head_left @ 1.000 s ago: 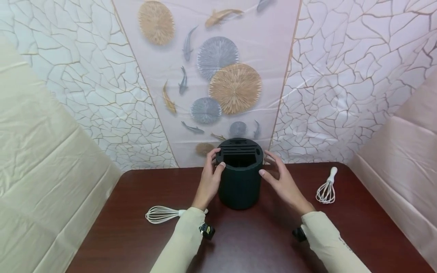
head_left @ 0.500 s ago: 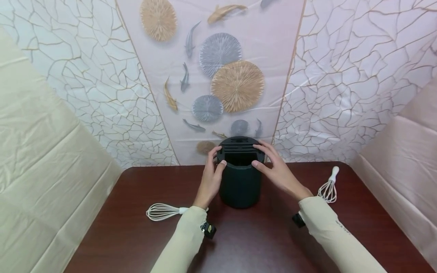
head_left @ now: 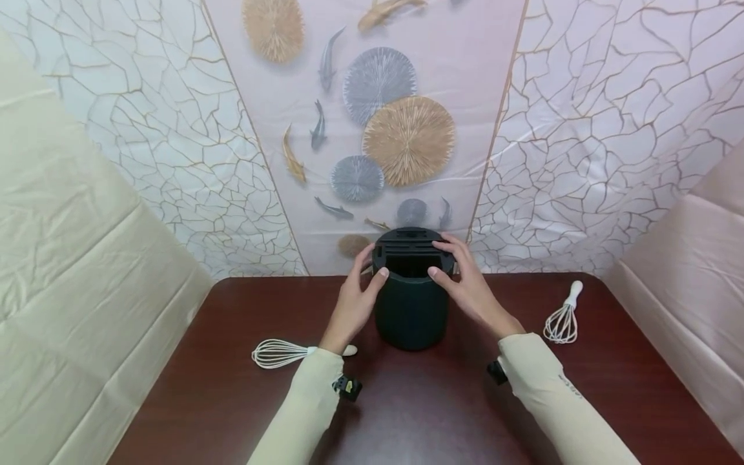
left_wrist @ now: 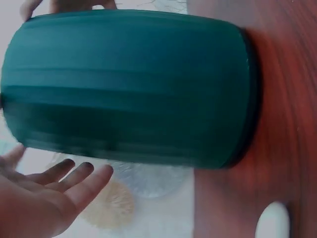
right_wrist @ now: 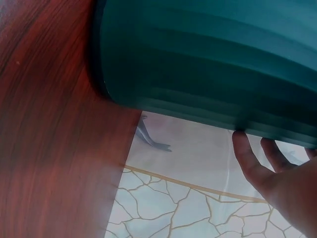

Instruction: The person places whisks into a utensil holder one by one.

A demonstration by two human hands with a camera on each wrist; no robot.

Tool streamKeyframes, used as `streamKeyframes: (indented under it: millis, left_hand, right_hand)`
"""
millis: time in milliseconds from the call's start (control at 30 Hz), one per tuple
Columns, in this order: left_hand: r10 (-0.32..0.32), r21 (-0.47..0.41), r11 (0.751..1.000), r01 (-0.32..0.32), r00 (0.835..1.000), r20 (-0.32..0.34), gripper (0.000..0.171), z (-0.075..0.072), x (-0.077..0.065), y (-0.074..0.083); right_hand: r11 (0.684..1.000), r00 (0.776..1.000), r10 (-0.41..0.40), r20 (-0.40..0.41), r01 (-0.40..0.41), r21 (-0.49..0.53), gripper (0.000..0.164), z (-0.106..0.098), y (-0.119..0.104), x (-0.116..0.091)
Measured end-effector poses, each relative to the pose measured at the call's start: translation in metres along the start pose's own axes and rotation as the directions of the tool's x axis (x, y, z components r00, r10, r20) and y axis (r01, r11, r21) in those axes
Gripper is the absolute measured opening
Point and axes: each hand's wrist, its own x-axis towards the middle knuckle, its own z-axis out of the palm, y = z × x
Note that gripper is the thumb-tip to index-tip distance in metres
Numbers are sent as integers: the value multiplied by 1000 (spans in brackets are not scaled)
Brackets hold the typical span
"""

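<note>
A dark green, round utensil holder (head_left: 411,310) stands upright on the table, with several slots and a wide opening in its black top. My left hand (head_left: 354,300) is at its left side, thumb by the front rim. In the left wrist view, the fingers of that hand (left_wrist: 47,198) are spread and fairly straight, several fingertips apart from the wall. Over the right part of the rim, my right hand (head_left: 467,287) grips with thumb in front and fingers behind. Fingertips (right_wrist: 242,141) touch the green wall in the right wrist view.
A white whisk (head_left: 281,354) lies left of the holder, partly behind the left forearm. Another white whisk (head_left: 562,320) lies at the right of the reddish-brown table (head_left: 418,413). A patterned cloth backdrop (head_left: 407,129) hangs close behind the holder.
My right hand has moved left and inward, from beside the utensil holder onto its rim. The left hand keeps about the same place, and the holder has not visibly moved on the table.
</note>
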Motion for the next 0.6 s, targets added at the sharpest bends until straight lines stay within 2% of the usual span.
streamKeyframes:
  millis: [100,300,467,600]
  left_hand:
    - [17,33,999,-16,1000,-18,61,-10,-3,7]
    - [72,82,994,-70,997,-16,45,-34,-12,14]
    - [53,156,986,-50,998,-16,38,-57,-23,8]
    - [23,269,963,-18,1000,-18,32,-73,-31,-1]
  right_hand:
    - [1000,999,-22,-25,22,5,56,1,-1,1]
    - [999,997,-45,-63,46,26,54,8,0,2]
    - [997,996,-44,-84,49,61,52,14,3,0]
    - [998,995,-27,-95,32,55,53,15,4,-1]
